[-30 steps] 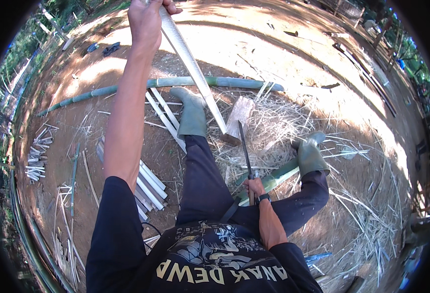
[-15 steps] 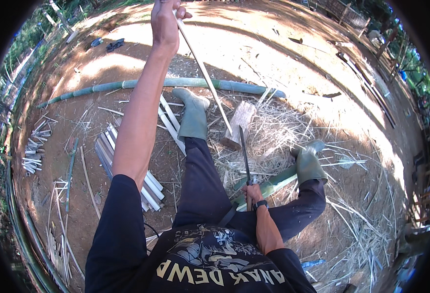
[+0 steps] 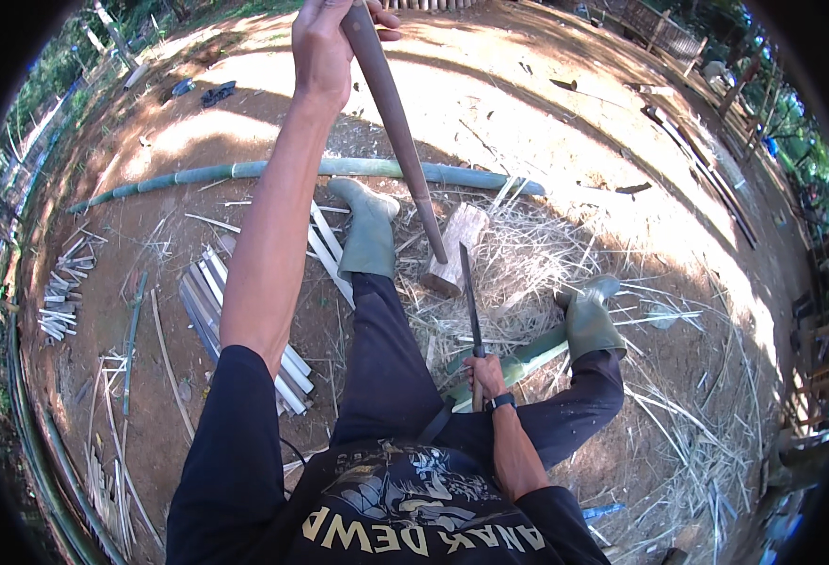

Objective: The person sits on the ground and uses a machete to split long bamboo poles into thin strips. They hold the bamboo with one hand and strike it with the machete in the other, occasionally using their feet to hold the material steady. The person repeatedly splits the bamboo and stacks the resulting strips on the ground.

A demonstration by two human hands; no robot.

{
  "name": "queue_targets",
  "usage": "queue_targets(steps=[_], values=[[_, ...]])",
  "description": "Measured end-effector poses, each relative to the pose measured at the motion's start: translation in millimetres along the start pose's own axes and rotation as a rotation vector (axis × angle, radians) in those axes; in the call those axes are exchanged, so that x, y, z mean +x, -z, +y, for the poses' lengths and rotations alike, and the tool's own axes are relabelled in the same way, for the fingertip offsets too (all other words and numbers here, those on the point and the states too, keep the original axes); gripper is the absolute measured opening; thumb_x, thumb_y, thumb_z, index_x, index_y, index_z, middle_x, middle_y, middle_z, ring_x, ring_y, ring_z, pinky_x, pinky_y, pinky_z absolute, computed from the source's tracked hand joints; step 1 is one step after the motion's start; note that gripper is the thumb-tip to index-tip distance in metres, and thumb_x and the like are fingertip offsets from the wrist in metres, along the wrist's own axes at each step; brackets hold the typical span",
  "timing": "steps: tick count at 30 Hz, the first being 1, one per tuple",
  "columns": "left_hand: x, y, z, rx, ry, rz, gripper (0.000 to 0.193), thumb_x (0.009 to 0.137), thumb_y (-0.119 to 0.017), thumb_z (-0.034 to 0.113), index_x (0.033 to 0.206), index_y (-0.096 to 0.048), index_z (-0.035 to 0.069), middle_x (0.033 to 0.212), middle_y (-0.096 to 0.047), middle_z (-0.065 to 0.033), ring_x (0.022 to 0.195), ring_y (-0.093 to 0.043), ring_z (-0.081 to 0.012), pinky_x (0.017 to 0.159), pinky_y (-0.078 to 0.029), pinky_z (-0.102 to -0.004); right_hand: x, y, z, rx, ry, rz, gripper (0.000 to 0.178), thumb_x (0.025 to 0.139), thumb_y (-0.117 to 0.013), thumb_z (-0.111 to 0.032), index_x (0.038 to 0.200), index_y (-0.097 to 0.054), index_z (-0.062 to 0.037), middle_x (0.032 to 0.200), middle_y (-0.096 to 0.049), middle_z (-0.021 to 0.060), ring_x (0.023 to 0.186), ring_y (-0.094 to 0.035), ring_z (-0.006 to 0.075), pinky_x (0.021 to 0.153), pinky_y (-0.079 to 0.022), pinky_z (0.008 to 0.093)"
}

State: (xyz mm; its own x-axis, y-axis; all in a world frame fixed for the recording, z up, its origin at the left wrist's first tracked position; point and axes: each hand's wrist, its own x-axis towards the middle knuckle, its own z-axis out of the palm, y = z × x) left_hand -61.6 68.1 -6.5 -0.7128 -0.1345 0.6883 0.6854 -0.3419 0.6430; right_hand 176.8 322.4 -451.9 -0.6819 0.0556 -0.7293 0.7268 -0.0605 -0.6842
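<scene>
At the top of the picture my left hand (image 3: 323,47) is closed round the upper end of a long bamboo strip (image 3: 395,127). Its broad brown face is toward me, and its lower end comes down at a wooden chopping block (image 3: 463,234). My right hand (image 3: 487,374) grips the handle of a machete (image 3: 472,306) in front of my right thigh. The dark blade points away from me, its tip beside the block, a little right of the strip's lower end. Blade and strip look apart.
A long green bamboo pole (image 3: 217,172) lies across the ground beyond my boots (image 3: 369,226). Split bamboo slats (image 3: 292,372) are stacked left of my left leg, with short pieces (image 3: 59,292) farther left. Shavings (image 3: 537,254) cover the ground around the block.
My left hand has turned the bamboo strip: its narrow pale edge showed before, and now its wide brown face does. My right hand and the machete have barely moved.
</scene>
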Motion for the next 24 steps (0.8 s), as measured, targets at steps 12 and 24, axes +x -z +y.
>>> queue_targets(steps=[12, 24], values=[[-19.4, -46.7, 18.5, 0.056, -0.213, 0.109, 0.035, 0.098, -0.053, 0.038, 0.077, -0.044, 0.011, 0.057, -0.048, -0.0013, 0.038, -0.045, -0.0087, 0.034, -0.037, -0.0215, -128.7, -25.1, -112.3, -0.143, 0.599, 0.138, 0.031, 0.079, -0.068, -0.02, 0.097, -0.062, 0.0045, 0.063, -0.055, 0.0058, 0.056, -0.051, 0.0134, 0.054, -0.041, 0.0304], [-35.1, -64.3, 23.2, 0.119, -0.242, 0.156, 0.038, 0.098, -0.052, 0.04, 0.077, -0.046, 0.009, 0.056, -0.045, 0.0002, 0.04, -0.041, -0.0059, 0.035, -0.031, -0.0201, -144.8, -64.2, -168.4, -0.31, 0.758, 0.122, 0.021, 0.08, -0.061, -0.014, 0.088, -0.057, 0.0048, 0.059, -0.048, 0.01, 0.054, -0.044, 0.0163, 0.053, -0.038, 0.0354]])
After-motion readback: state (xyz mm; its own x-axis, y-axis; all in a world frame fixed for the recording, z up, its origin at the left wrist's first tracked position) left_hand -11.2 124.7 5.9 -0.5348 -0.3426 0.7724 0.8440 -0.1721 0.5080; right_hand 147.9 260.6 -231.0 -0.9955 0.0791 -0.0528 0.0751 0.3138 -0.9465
